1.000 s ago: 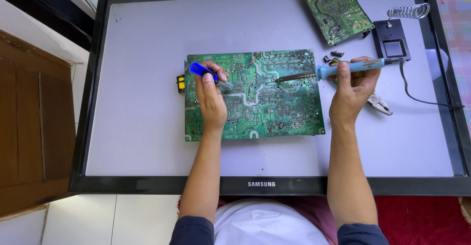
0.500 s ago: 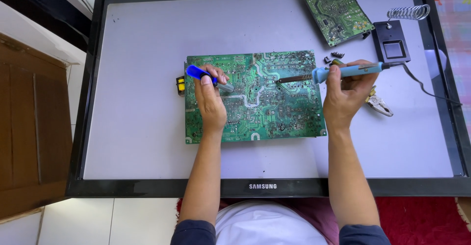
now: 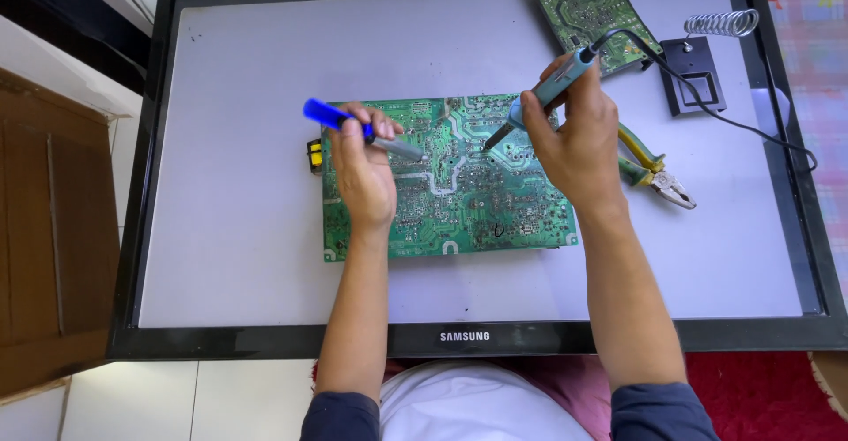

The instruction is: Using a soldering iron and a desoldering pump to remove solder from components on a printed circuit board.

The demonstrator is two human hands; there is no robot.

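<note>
A large green printed circuit board (image 3: 450,176) lies solder side up in the middle of a flat-screen monitor with a black frame (image 3: 132,229), whose pale panel lies face up and carries everything within both arms' reach. The left hand (image 3: 364,169) rests its heel on the board's nine o'clock side, which pins the board flat, and is closed around a blue-handled desoldering pump (image 3: 353,128), the grey nozzle slanting toward the board's centre. The right hand (image 3: 574,136) is wrapped pen-fashion around a light blue soldering iron (image 3: 541,97), its dark tip lowered to the board's upper middle; whether it touches the board cannot be told. The two tips sit near each other. The iron's black cord (image 3: 707,97) trails off toward three o'clock, clear of the work. At about one o'clock from the board stands a black soldering iron stand with a coiled wire holder (image 3: 702,66), and beside it a smaller green circuit board (image 3: 587,4) lies at the monitor's twelve o'clock edge. Yellow-green-handled pliers (image 3: 658,172) lie just beyond the right hand at three o'clock. Compared with half a second ago, the iron has swung from lying nearly level to a steep downward slant, the right hand has risen and turned, and the pliers now show more fully.
</note>
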